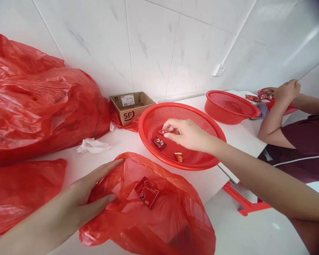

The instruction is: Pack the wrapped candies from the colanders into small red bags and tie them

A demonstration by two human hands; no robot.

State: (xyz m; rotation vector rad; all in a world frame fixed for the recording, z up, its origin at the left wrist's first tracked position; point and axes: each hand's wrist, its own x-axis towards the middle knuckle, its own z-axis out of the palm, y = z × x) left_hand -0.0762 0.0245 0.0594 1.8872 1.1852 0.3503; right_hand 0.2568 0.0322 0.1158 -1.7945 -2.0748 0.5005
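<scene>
My left hand [82,198] holds the near-left side of an opened red plastic bag [183,212], its thumb and fingers at the mouth. A small red packet [146,193] with printed characters lies inside that bag. Over a round red plastic basket [182,165] with perforated walls is my right hand [182,132]. Its fingertips are closed on a small red and white packet [163,131]. Lower in the basket lie a dark red packet [159,143] with a light picture on it and a small yellow and red packet [179,157].
Large red plastic bags [48,106] fill the left side. A cardboard box [131,106] stands by the wall, near crumpled white tissue [93,145]. To the right are a second red basket [225,109], another person's arm [279,109] and a red stool [247,203].
</scene>
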